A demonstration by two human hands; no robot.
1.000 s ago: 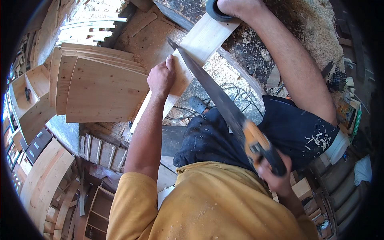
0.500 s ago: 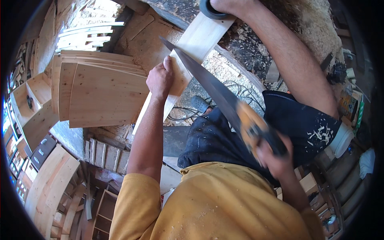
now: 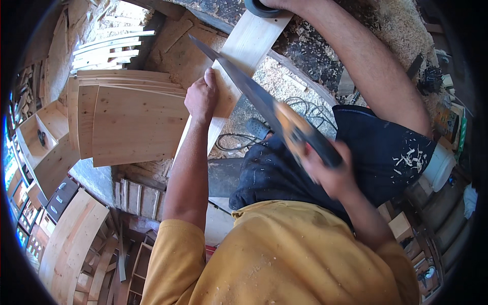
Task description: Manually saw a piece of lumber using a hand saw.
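A long pale wooden board (image 3: 256,38) runs slantwise from the far middle down past my left forearm. My left hand (image 3: 202,96) is closed around its left edge, thumb along the top. Across the board, right beside that thumb, lies the blade of a handsaw (image 3: 249,87), its tip sticking out beyond the far-left edge. My right hand (image 3: 333,170) is wrapped round the saw's orange and black handle, slightly blurred, in front of my dark shorts. At its far end, my foot in a dark slipper (image 3: 262,7) presses on the board.
Stacked wide wooden panels (image 3: 137,124) stand left of my left hand. An open wooden box (image 3: 46,140) sits farther left. Shavings and a dark cable (image 3: 310,114) lie beneath the board. A white bucket (image 3: 438,168) is at the right, beside my bent leg.
The saw has slid forward and to the left across the board, my right hand travelling with it. My left hand keeps its grip on the board.
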